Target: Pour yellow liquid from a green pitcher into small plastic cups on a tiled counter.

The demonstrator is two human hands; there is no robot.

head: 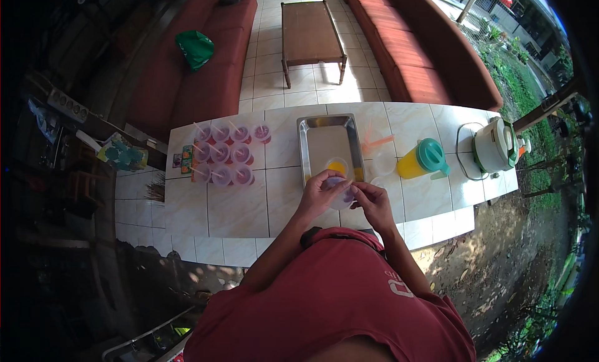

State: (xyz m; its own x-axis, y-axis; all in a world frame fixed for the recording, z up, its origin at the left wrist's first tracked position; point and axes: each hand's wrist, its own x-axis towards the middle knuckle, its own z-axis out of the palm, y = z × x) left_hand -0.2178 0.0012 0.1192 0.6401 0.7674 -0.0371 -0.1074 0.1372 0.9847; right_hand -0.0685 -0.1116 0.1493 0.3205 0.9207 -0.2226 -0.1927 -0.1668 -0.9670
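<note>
My left hand [317, 196] grips a translucent purple plastic lid [342, 200] near the front edge of the table. My right hand [373, 200] meets it from the right, thumb and fingertips pinching a small pale stick [350, 182] at the lid; the fingers hide most of the stick. Just beyond my hands, a clear cup of yellow liquid [336, 166] stands in a rectangular metal tray [327, 139]. To the right of the tray lie clear plastic lids or cups [383, 163] and a bundle of orange-pink straws or sticks [379, 141].
Several lidded cups of red liquid [220, 152], most with pale sticks, stand in rows at left beside small colourful packets [186, 159]. A yellow pitcher with a teal lid [423, 158] and a white-green corded appliance [496, 144] occupy the right of the tiled table [238, 212].
</note>
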